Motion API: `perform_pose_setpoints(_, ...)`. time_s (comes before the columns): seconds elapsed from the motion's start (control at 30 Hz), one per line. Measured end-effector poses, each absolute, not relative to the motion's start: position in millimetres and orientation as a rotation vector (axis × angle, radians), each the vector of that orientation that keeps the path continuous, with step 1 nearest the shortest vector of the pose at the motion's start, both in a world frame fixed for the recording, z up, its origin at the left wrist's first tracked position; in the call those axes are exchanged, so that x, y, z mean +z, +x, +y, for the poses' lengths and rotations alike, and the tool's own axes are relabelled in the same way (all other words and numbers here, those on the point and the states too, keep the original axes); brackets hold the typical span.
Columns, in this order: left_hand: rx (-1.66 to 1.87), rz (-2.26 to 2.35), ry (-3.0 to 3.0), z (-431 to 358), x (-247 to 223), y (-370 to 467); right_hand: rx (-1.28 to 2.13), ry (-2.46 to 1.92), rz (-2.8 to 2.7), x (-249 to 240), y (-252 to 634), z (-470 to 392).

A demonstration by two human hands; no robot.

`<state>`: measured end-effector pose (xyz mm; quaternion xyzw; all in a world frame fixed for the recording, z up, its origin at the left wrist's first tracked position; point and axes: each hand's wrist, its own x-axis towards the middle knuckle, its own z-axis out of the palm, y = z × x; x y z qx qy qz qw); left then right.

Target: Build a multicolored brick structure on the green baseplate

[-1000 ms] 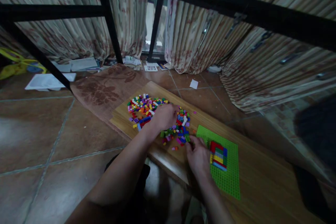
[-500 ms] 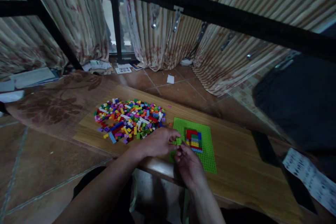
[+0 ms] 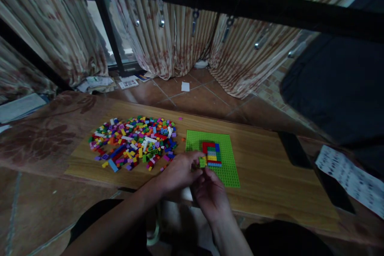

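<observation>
Just below the middle of the frame, a small green brick point(image 3: 202, 162) sits at the fingertips of both hands, raised in front of the left part of a green baseplate point(image 3: 229, 172). The left hand point(image 3: 178, 172) comes in from the lower left; its fingers point(image 3: 195, 155) are pinched on the brick, the forefinger along its upper side and the thumb below. The right hand point(image 3: 211, 196) rises from the bottom of the frame with its fingers bent and their tips at the brick's lower edge; whether they grip it or only touch it, I cannot tell.

Immediately right of the brick in the picture, a flat block build point(image 3: 213, 153) of red, blue, green, grey, yellow and light blue pieces is on the baseplate. Left of centre, beyond the left hand, a broad pile of mixed bricks point(image 3: 141, 140) is spread over the wooden worktop point(image 3: 267, 176). A dark flat object point(image 3: 295, 150) lies across the worktop's far edge at the right, and a printed sheet point(image 3: 349, 178) lies near the right edge of the frame. Brown patterned cloth point(image 3: 54, 128) shows at the left, and striped curtains point(image 3: 177, 40) hang across the upper part.
</observation>
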<state>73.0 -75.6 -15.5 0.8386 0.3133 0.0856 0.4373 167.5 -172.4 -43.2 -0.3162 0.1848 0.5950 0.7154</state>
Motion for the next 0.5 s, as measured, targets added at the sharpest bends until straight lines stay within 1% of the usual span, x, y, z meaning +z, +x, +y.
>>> perform_pose_setpoints(0.17,0.163,0.804,2.197,-77.5,-9.7,74.9,1.293,-0.773,0.434,-39.7,162.3,-175.2)
perform_pose_setpoints(0.33,0.133,0.839,2.315,-72.4,-17.7,79.1,1.265,-0.987,0.149,-36.3,162.1,-201.3)
perform_pose_setpoints(0.5,0.088,0.925,2.447,-70.4,-27.7,88.1,1.034,-1.271,-0.098,-28.9,187.0,-225.8)
